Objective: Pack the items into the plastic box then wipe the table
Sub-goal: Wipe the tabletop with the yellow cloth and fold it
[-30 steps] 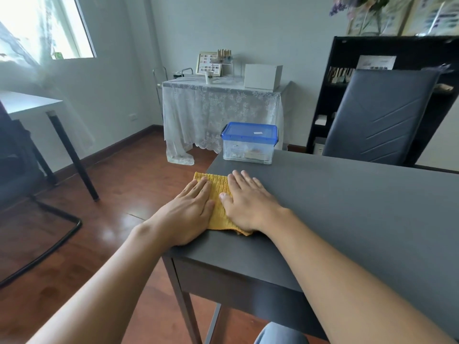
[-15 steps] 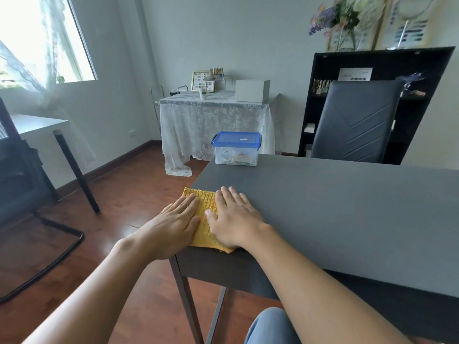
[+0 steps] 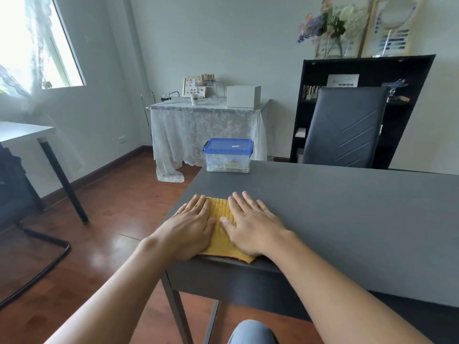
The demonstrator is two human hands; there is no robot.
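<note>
A yellow knitted cloth [image 3: 221, 227] lies flat at the near left corner of the dark grey table [image 3: 347, 219]. My left hand [image 3: 190, 230] rests palm down on the cloth's left part, over the table's edge. My right hand [image 3: 250, 225] presses flat on its right part, fingers stretched forward. A strip of cloth shows between the hands. The clear plastic box [image 3: 228, 156] with its blue lid on stands at the far left corner of the table, with items inside.
A dark high-backed chair [image 3: 345, 127] stands behind the table's far edge, with a black shelf [image 3: 409, 70] behind it. A lace-covered side table [image 3: 206, 127] is beyond the box. To the left are wooden floor and a white desk [image 3: 22, 131].
Both hands stay flat on the cloth at the table's near left corner and have spread slightly apart. My view has tilted upward, showing more of the room.
</note>
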